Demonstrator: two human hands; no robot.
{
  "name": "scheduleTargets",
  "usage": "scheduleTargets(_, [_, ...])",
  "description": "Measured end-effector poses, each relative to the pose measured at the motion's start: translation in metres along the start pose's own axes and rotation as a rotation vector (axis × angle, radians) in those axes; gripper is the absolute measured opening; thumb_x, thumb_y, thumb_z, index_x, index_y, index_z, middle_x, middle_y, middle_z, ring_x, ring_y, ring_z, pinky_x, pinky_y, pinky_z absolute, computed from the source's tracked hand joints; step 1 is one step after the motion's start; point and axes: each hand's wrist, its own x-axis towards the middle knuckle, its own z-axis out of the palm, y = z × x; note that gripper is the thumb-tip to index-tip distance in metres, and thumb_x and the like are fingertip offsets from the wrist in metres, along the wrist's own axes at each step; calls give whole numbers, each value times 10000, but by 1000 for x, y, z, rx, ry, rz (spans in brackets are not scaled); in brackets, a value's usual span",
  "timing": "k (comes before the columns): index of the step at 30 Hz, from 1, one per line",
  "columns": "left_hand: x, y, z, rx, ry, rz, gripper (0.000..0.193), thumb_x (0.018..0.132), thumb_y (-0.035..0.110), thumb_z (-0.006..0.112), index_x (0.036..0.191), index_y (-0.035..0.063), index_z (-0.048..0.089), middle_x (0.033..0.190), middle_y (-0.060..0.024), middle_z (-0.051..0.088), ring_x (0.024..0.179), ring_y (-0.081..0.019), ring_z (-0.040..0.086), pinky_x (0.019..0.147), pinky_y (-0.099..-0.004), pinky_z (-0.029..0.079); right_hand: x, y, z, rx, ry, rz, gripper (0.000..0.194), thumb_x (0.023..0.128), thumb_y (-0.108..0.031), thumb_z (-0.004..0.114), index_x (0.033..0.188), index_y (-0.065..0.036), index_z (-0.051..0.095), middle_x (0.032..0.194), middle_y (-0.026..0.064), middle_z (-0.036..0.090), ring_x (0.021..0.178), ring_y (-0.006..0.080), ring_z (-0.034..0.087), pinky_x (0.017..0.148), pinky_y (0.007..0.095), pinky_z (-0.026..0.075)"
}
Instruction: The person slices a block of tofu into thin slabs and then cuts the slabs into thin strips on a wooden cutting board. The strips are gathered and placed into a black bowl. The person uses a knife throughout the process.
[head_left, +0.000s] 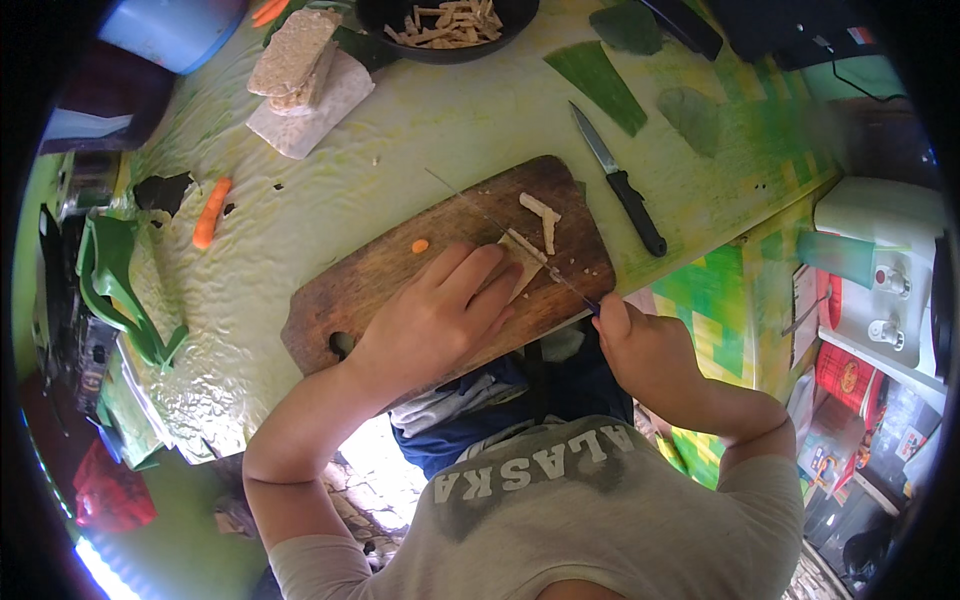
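Note:
A brown wooden cutting board (390, 270) lies tilted across the near part of the table. My left hand (450, 300) presses a pale slab of what looks like tempeh (529, 276) down on it, fingers bent over the piece. My right hand (637, 341) grips the dark handle of a thin-bladed knife (491, 217), whose blade crosses the slab's far edge. A narrow strip lies along the blade. Farther up the board are loose cut strips (546, 214), some crumbs and a small orange carrot slice (420, 246).
A second knife (619, 180) lies right of the board, near green leaf pieces (600, 86). Beyond stand a dark bowl of cut strips (450, 52) and stacked tempeh slabs (296, 67). A carrot (212, 213) and a green plastic tool (120, 285) are at left.

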Motion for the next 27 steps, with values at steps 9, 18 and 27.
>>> scheduleTargets(9, [-1,2,0,1,-22,-11,416,791,120,748,1179,1,656,1139,-127,580,1006,-267,609,859,-352,562,0,-3,3,-89,4,-9,184,898,-108,616,969,-64,452,693,94,615,532,264,663,430,367,501])
scheduleTargets(18, [-2,3,-1,6,-13,-11,409,795,118,743,1176,-3,653,1145,-127,576,1019,-268,607,863,-350,562,-10,1,-5,-76,-73,15,203,949,-167,631,938,-57,461,691,116,615,531,300,637,441,399,487])
scheduleTargets(27, [-1,1,1,-5,1,9,401,794,117,744,1159,-16,648,1137,-127,573,1027,-267,603,860,-347,564,-4,12,-4,-29,11,50,196,979,-192,606,994,-52,469,739,150,639,544,317,657,454,409,505])
